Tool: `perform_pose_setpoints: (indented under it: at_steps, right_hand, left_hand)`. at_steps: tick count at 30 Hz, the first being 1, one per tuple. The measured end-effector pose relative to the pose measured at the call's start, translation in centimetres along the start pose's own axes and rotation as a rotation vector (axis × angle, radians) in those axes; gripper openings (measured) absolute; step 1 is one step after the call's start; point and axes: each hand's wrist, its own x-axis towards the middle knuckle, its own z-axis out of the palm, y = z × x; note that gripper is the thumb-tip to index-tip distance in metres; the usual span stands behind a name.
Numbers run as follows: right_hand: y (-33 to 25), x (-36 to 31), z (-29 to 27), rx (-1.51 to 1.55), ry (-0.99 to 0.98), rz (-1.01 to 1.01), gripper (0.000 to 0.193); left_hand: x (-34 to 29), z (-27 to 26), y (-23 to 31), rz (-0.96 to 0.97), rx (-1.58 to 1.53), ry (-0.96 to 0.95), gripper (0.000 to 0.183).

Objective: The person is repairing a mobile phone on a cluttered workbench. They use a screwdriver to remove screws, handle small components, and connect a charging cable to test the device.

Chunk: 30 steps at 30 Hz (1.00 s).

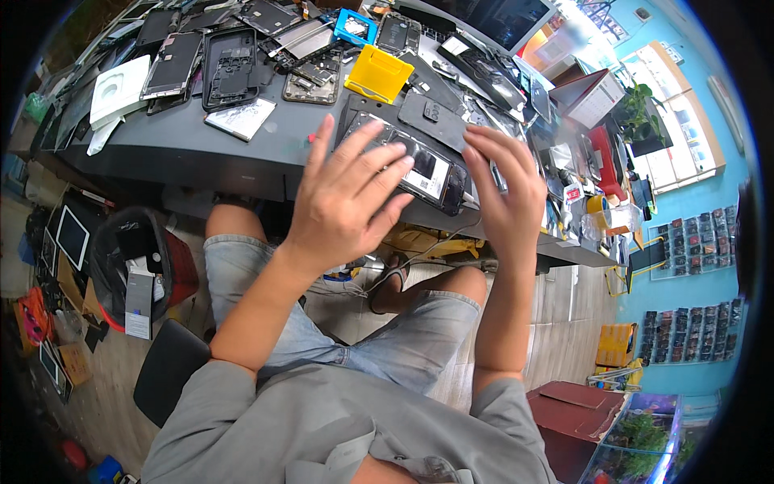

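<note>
An opened phone (433,173) lies at the front edge of the grey desk, its inside parts and a white-labelled battery showing. My left hand (339,198) is spread over the phone's left part, fingers apart and nothing in them; it hides that end. Off the phone's right side is my right hand (512,181), thumb and fingertips brought together in a pinch. Whatever sits between those fingertips, if anything, is too small to make out. A dark phone back cover (421,115) with camera holes lies just beyond the phone.
A yellow plastic holder (379,74) and a blue one (355,27) stand behind the phone. Phone shells and boards crowd the desk's left, beside a white tray (119,90). A monitor (504,20) is at the back. A lined bin (173,270) stands on the floor at left.
</note>
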Motion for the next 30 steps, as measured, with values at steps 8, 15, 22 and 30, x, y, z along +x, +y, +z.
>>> perform_pose_setpoints:
  at_steps: [8, 15, 22, 30]
  right_hand:
    - [3.8, 5.2, 3.0, -0.108, -0.161, -0.122, 0.026]
    - [3.9, 5.2, 4.2, -0.179, -0.158, -0.146, 0.025]
    - [4.1, 5.1, 4.2, -0.14, -0.153, -0.1, 0.026]
    - [3.3, 5.3, 3.9, -0.139, -0.201, -0.054, 0.027]
  left_hand:
    - [0.2, 0.6, 1.1, 0.024, -0.078, -0.026, 0.039]
    - [0.0, 0.9, 1.9, 0.073, -0.182, -0.043, 0.041]
    - [-0.3, 0.6, 2.8, 0.146, -0.23, 0.038, 0.037]
    - [-6.8, -0.3, 3.7, 0.093, -0.296, 0.156, 0.033]
